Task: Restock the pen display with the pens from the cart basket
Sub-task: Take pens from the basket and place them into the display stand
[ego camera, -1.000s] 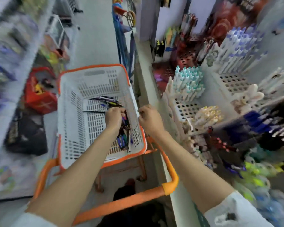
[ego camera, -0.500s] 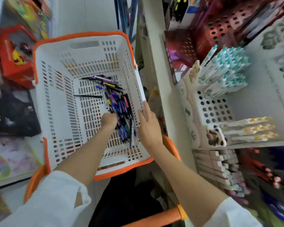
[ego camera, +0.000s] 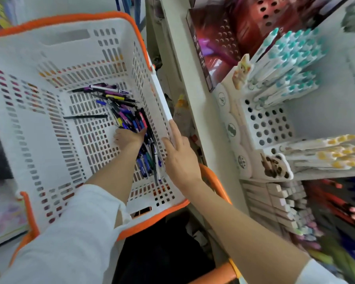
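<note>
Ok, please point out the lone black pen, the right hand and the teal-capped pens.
lone black pen [ego camera: 85,116]: head view, middle of its barrel.
right hand [ego camera: 179,158]: head view, back of the hand.
teal-capped pens [ego camera: 285,64]: head view, white barrels mid-bunch.

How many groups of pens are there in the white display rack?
2: teal-capped pens in the upper section, yellow-capped pens in the lower section. More may lie outside the view.

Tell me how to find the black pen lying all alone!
Look in the big white plastic basket with the orange rim. On its slotted floor lies a thin black pen, left of the colourful pen heap. It alone lies apart from the rest.
</note>
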`<action>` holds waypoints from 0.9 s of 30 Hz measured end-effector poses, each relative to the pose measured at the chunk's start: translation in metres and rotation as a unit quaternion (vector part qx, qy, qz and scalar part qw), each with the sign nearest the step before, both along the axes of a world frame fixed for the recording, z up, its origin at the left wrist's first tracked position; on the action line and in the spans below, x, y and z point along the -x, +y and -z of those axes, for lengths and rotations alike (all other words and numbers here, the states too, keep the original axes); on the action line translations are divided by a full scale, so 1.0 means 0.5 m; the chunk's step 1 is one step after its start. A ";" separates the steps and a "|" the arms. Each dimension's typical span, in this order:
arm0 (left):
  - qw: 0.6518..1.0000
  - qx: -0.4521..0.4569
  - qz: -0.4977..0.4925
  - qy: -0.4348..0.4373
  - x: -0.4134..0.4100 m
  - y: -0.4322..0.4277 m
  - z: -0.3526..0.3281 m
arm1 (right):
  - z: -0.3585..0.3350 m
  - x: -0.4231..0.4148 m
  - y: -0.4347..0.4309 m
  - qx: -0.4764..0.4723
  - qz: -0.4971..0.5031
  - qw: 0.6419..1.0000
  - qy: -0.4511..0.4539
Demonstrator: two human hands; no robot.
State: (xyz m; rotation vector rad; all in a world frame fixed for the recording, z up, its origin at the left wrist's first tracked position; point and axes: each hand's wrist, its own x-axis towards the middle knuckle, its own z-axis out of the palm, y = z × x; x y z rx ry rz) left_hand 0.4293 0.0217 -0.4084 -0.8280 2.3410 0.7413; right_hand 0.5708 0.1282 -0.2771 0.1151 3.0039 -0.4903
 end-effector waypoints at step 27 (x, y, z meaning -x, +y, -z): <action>0.971 -0.236 -0.037 -0.025 -0.103 -0.100 -0.050 | 0.003 -0.007 0.001 0.007 -0.001 0.999 0.034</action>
